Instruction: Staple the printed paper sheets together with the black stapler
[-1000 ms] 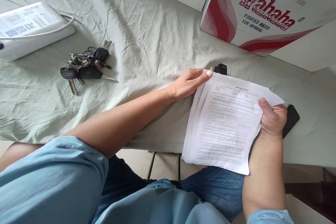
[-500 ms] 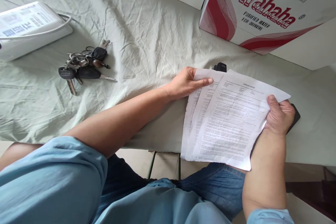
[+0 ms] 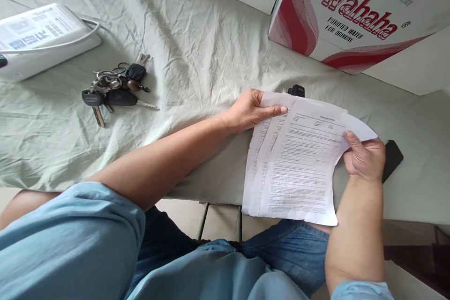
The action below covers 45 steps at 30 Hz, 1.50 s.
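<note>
A small sheaf of printed papers (image 3: 298, 164) hangs over the near edge of the table (image 3: 211, 56), toward its right end, its upper part over the cloth and its lower part out past the edge above the person's lap. The sheets are fanned, so that the left margins of the lower ones show beside the top page. The left hand (image 3: 251, 110) lies flat on the upper left corner of the sheaf, fingers stretched out along the top of the sheets and pressing them down rather than closed around them. The right hand (image 3: 363, 159) is clamped on the right edge of the top sheet, thumb on the printed face and fingers behind, and the paper bows up there. Just behind the right hand a dark phone (image 3: 392, 159) lies on the cloth, partly hidden. A small black object (image 3: 296, 90) peeps out above the top edge of the papers. Toward the far right corner stands a red and white carton (image 3: 351, 14). Well apart to the left lies a bunch of keys (image 3: 112, 91), and at the far left edge a white box (image 3: 42, 37) with a cable over it.
</note>
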Available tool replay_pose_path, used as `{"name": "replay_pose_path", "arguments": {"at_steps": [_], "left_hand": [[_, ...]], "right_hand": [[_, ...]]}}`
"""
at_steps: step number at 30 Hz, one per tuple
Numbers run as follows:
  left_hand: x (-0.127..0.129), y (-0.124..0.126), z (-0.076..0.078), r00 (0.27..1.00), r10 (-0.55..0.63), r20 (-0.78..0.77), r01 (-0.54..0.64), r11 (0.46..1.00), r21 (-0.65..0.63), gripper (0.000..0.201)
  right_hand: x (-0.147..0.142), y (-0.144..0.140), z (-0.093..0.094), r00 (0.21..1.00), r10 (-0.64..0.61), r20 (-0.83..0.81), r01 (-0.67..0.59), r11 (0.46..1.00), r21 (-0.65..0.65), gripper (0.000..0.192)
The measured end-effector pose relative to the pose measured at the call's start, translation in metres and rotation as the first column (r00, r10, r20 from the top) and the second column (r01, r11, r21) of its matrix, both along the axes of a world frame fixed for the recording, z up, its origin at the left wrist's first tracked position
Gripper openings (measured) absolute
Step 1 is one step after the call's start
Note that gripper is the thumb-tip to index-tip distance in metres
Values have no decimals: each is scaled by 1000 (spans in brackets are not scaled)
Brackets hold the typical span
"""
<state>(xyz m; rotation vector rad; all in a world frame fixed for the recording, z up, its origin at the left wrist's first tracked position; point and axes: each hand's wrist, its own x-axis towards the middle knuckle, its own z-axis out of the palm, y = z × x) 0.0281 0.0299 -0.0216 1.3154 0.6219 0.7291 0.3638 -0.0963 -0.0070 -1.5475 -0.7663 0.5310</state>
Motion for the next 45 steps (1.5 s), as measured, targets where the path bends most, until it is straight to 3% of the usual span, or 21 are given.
{"name": "replay_pose_path", "arguments": {"at_steps": [6,13,20,31,34,38,45], "left_hand": [[0,-3,4,999,30,-42,-29,999,31,81],[2,-4,5,993,116,-38,-114,992,56,82],[1,-7,11,997,74,-34,-75,997,-25,80],[1,-3,5,1000,-12,10,11,998,61,77],[2,-1,-1,999,-6,-34,11,992,124,69],[2,-1,-4,1000,-10,-19,12,993,116,69],[0,-2,-1,992,-11,-123,34,981,189,59]], "right_hand": [[-2,4,3,995,-82,58,78,995,64,45],[-8,9,9,990,-131,54,117,972,205,40],[-20,10,7,997,-53,49,44,985,165,44],[-24,9,2,997,-51,53,44,990,136,47],[-22,9,1,995,-69,71,59,988,143,49],[-23,11,0,996,-81,45,72,981,182,48],[-36,11,1,998,-1,63,-9,987,163,49]]}}
